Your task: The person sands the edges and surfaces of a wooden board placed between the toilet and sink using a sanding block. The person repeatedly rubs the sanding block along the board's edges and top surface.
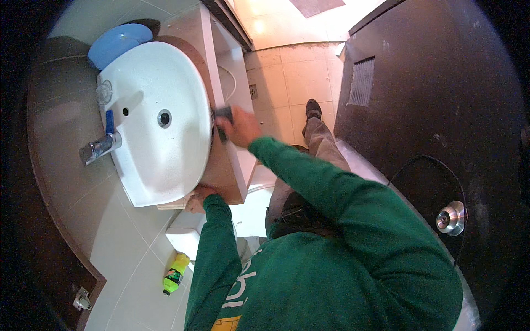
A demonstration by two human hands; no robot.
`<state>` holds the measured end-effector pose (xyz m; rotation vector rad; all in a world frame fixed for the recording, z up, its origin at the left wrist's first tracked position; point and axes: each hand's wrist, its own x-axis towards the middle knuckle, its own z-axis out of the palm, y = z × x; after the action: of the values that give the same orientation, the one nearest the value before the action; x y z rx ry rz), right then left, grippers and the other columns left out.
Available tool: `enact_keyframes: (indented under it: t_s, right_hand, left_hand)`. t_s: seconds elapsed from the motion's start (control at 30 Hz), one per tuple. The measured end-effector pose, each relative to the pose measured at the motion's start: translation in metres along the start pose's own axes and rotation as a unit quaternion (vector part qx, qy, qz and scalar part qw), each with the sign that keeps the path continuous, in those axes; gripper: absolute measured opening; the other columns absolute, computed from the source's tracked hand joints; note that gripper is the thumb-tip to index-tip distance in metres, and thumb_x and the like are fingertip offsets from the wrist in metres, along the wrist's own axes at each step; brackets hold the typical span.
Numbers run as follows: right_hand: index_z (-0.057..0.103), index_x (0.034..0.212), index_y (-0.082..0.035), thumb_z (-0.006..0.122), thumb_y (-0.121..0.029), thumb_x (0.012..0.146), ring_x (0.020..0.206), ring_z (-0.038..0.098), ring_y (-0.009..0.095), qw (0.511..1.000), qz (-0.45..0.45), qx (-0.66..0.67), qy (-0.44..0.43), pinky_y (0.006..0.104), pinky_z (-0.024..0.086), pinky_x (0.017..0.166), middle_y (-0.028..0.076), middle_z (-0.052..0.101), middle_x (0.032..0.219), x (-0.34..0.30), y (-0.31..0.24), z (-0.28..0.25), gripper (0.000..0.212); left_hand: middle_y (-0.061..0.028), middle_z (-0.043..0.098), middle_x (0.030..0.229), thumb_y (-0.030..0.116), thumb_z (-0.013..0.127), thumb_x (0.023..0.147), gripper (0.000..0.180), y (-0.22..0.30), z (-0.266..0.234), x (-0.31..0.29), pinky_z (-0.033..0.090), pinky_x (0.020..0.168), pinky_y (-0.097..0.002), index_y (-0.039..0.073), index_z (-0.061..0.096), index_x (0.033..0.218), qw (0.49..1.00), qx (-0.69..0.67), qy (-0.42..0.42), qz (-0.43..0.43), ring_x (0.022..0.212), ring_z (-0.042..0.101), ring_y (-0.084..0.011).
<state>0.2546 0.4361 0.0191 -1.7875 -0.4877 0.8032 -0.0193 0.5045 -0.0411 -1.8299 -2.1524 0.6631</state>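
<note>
My right hand (241, 127) is closed around a dark, blocky handheld tool (223, 117), blurred, its exact kind unclear. The tool is against the front rim of the white washbasin (182, 149), just above the brown cabinet top (221, 171). At the basin's near end, my left hand (197, 199) has its fingers curled at the corner of the cabinet, partly hidden beneath the basin rim. A chrome tap (99, 148) with a blue lever stands on the basin's left side.
A blue plastic bowl (118, 44) leans by the basin's far end. Below lies a green-yellow bottle (175, 274), beside a white toilet (254, 212). A dark door (419, 99) with a round metal knob (451, 218) stands at the right. Floor tiles (284, 83) extend beyond.
</note>
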Motion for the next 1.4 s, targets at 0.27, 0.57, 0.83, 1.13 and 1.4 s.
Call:
enact_keyframes:
  t_s: [0.27, 0.57, 0.83, 1.13, 1.4]
  right_hand:
    - [0.056, 0.111, -0.004, 0.061, -0.036, 0.089, 0.092, 0.063, 0.042, 0.996, -0.016, 0.018, -0.08, 0.0475, 0.051, 0.081, 0.022, 0.064, 0.097, -0.022, 0.003, -0.002, 0.039]
    - [0.058, 0.105, -0.006, 0.064, -0.036, 0.087, 0.091, 0.064, 0.041, 0.994, -0.03, -0.052, 0.086, 0.0457, 0.051, 0.08, 0.021, 0.066, 0.096, 0.131, -0.009, -0.01, 0.036]
    - [0.055, 0.1, 0.002, 0.068, -0.027, 0.084, 0.093, 0.061, 0.045, 0.998, -0.038, -0.027, 0.049, 0.0492, 0.049, 0.083, 0.028, 0.063, 0.094, 0.091, -0.01, -0.002, 0.036]
    - [0.054, 0.104, 0.005, 0.068, -0.029, 0.085, 0.096, 0.062, 0.044, 0.998, -0.055, -0.019, -0.01, 0.048, 0.051, 0.082, 0.029, 0.063, 0.097, 0.08, -0.015, -0.011, 0.041]
    - [0.054, 0.099, 0.001, 0.069, -0.027, 0.081, 0.087, 0.063, 0.045, 0.993, -0.048, -0.078, 0.076, 0.0493, 0.052, 0.078, 0.026, 0.064, 0.091, 0.228, -0.044, -0.036, 0.036]
  left_hand:
    - [-0.03, 0.051, 0.108, 0.038, 0.046, 0.09, 0.051, -0.003, 0.002, -0.001, 0.043, 0.075, -0.0407, -0.005, 0.053, 0.118, 1.0, 0.006, -0.005, -0.009, 0.095, 0.051, -0.0354]
    - [-0.0292, 0.05, 0.111, 0.038, 0.048, 0.089, 0.053, 0.003, 0.001, 0.002, 0.043, 0.077, -0.0408, -0.006, 0.051, 0.12, 1.0, 0.012, 0.001, -0.01, 0.098, 0.049, -0.0362]
    - [-0.0284, 0.049, 0.113, 0.039, 0.049, 0.089, 0.055, -0.006, 0.004, 0.001, 0.043, 0.079, -0.0409, -0.006, 0.049, 0.122, 0.999, 0.004, -0.001, -0.036, 0.1, 0.048, -0.037]
    - [-0.0276, 0.047, 0.116, 0.039, 0.051, 0.088, 0.058, -0.012, 0.012, 0.002, 0.043, 0.081, -0.0409, -0.006, 0.047, 0.124, 0.998, -0.021, -0.004, -0.059, 0.104, 0.047, -0.0378]
    - [-0.0269, 0.046, 0.118, 0.04, 0.052, 0.088, 0.06, -0.011, 0.018, 0.001, 0.044, 0.083, -0.041, -0.007, 0.045, 0.126, 0.998, -0.045, 0.005, -0.036, 0.106, 0.046, -0.0385]
